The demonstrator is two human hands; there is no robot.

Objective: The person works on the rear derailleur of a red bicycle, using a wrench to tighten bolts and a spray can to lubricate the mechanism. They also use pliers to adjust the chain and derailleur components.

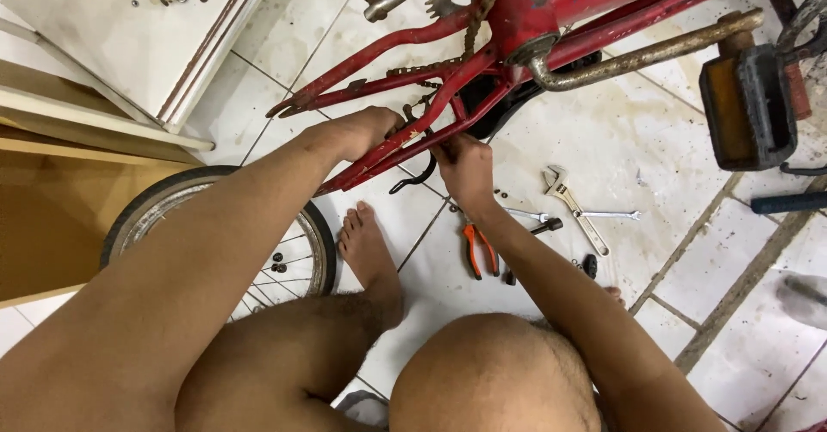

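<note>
Left hand (366, 130) wrapped round the red bike frame's (551, 6) rear stays, steadying. Right hand (465, 167) pinches something small at the stays just right of it; can't tell what. Rusty chain (469, 31) hangs slack above. Pliers (479, 249) and adjustable wrench (568, 199) on floor, near right. Risk: frame tips or fingers snag on chain if the grip slips.
</note>
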